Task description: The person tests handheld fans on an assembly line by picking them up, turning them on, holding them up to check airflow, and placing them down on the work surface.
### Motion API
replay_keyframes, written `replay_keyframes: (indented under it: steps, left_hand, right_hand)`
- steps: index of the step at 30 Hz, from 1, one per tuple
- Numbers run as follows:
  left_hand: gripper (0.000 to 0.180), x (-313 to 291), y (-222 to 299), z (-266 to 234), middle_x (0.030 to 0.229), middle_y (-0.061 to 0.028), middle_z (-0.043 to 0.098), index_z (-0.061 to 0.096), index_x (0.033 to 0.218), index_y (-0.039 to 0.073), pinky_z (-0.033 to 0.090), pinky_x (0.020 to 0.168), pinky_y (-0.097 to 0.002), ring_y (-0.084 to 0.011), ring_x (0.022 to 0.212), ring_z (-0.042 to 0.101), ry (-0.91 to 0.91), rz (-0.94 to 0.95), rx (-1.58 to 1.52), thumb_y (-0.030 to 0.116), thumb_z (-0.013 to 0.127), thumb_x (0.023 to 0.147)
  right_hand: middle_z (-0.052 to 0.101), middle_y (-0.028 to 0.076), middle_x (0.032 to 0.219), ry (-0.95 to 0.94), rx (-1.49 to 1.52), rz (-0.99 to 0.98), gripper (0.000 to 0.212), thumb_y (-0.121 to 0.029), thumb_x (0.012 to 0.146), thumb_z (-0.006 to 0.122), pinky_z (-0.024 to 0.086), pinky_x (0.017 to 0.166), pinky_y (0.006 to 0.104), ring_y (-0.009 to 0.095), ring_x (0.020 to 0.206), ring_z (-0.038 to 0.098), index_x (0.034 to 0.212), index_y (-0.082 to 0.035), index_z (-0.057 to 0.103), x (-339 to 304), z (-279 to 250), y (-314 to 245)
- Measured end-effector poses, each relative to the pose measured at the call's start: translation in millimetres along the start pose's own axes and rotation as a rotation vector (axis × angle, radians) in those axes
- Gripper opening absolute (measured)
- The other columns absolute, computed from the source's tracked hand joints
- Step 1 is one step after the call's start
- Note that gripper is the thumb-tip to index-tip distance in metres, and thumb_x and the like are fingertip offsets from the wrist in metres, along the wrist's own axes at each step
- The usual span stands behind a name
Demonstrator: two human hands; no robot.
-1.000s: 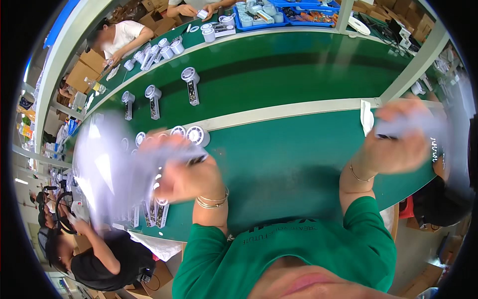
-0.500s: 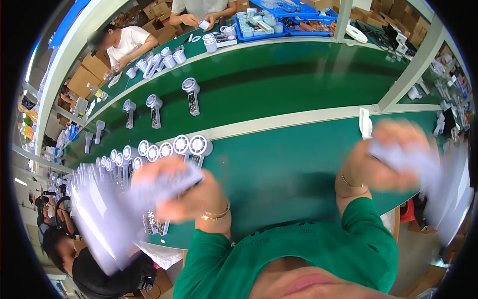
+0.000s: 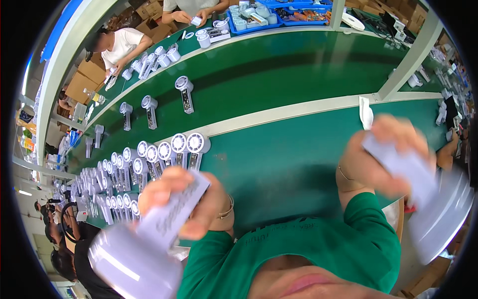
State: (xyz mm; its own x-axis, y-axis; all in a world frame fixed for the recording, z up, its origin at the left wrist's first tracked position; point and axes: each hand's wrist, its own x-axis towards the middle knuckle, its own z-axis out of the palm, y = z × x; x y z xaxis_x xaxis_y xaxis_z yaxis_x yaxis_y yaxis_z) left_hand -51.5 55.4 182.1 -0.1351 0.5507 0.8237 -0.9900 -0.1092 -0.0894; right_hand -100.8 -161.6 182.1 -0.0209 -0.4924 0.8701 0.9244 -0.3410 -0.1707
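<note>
My left hand (image 3: 211,202) is closed around the handle of a pale lilac handheld fan (image 3: 137,261). Its large round head hangs low on the left, and dark lettering shows along the handle. Over on the right, my right hand (image 3: 371,162) grips the handle of a second lilac handheld fan (image 3: 438,219), whose head points down and outward and is smeared by motion. Both fans are raised above the green bench (image 3: 279,164). To the left of my left hand, rows of similar fans (image 3: 165,151) lie close together, several with parts showing in open handles.
Past a pale rail (image 3: 279,115) runs a green strip (image 3: 279,70) with several spaced-out fans (image 3: 184,92) on it. A white strip-like piece (image 3: 366,113) lies near the right post (image 3: 411,57). Co-workers sit across and at left; blue trays (image 3: 254,22) hold parts.
The fan in my left hand has swung down and to the right, its handle lettering now showing. The right-hand fan has dropped and shifted slightly left. The view has shifted a little.
</note>
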Motion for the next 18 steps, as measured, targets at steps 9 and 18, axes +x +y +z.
replay_keyframes:
  steps: [9, 18]
  left_hand:
    - [0.022, 3, 15, 8, 0.084, -0.0161, 0.053, 0.044, 0.096, 0.0, 0.042, 0.046, -0.0275, -0.0186, 0.057, 0.048, 0.165, -0.695, 0.044, 0.018, 0.047, 0.084]
    - [0.041, 45, 3, -29, 0.08, -0.0138, 0.053, 0.035, 0.118, -0.001, 0.043, 0.039, -0.0271, -0.0193, 0.057, 0.051, -0.102, -1.427, -1.604, 0.012, 0.058, 0.086]
  right_hand:
    - [0.049, 0.006, 0.085, -0.108, 0.067, 0.668, 0.042, -0.032, 0.088, 0.057, 0.044, 0.059, 0.0332, 0.021, 0.068, 0.05, 0.117, -0.007, 0.041, 15, 8, -14]
    - [0.051, 0.009, 0.08, -0.616, 1.178, 0.763, 0.053, -0.036, 0.08, 0.066, 0.049, 0.041, 0.0332, 0.017, 0.046, 0.047, 0.112, -0.005, 0.038, 54, -31, -14]
